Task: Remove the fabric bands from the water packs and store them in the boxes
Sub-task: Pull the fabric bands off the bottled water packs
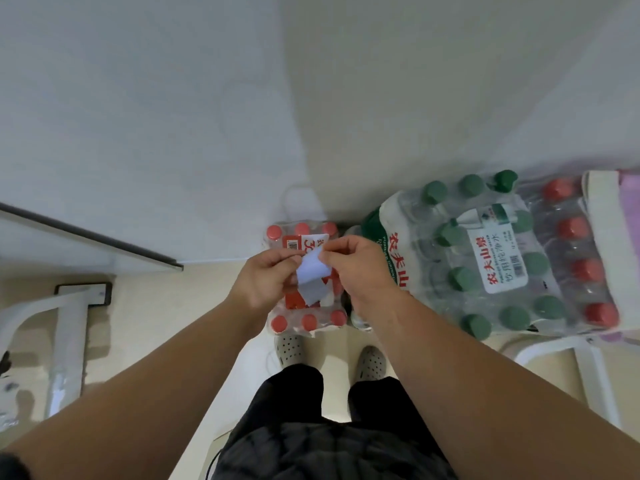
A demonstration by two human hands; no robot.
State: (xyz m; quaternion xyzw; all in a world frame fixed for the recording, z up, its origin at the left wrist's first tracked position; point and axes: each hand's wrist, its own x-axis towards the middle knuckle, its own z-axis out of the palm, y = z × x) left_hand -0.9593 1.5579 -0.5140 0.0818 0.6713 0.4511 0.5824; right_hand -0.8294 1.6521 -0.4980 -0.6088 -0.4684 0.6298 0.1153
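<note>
A red-capped water pack (304,278) sits on the pale floor (166,327) by the wall. Beside it, a green-capped pack (467,258) and another red-capped pack (575,258) rest on a white stand (561,344).

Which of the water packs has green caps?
The large water pack lying on top at the right; the small pack below the hands and the pack farthest right have red caps.

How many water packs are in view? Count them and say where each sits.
3: a red-capped pack on the floor under the hands, a green-capped pack to its right, another red-capped pack furthest right. Others may be hidden.
</note>
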